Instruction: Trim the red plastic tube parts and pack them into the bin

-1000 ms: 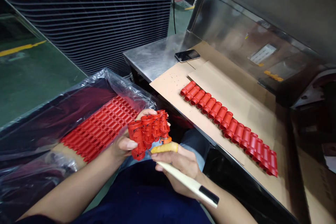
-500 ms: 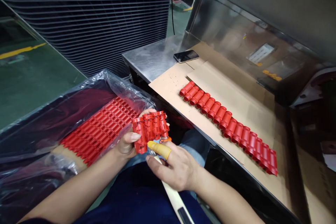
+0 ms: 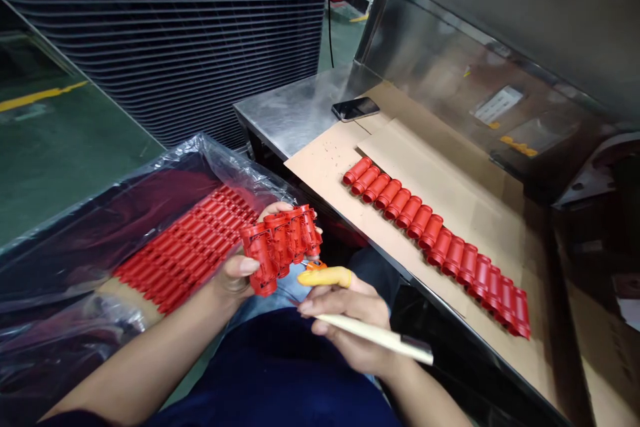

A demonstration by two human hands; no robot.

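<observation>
My left hand point(image 3: 239, 275) is wrapped round several red plastic half-tube pieces point(image 3: 283, 243) lined up side by side, their ribbed inner sides showing. Close by on the right, my right hand point(image 3: 350, 317) grips a cream-handled knife point(image 3: 363, 332). The knife's thin blade end points toward the red pieces, and its dark butt end points right. A yellow finger cot point(image 3: 327, 276) covers one right finger. Between the hands, a small orange thing point(image 3: 316, 266) with a thin metal tip shows; what holds it is hidden.
On the left, a plastic-lined box point(image 3: 200, 140) holds stacked red pieces point(image 3: 190, 247). Cardboard point(image 3: 320, 167) covers much of the metal table point(image 3: 285, 117) at right, with a row of red half-tubes point(image 3: 433, 227) and a phone point(image 3: 355, 109) on it.
The knife handle has swung from pointing down toward my lap to pointing right. My right hand has turned and drawn slightly away from the red pieces, which have shifted slightly left.
</observation>
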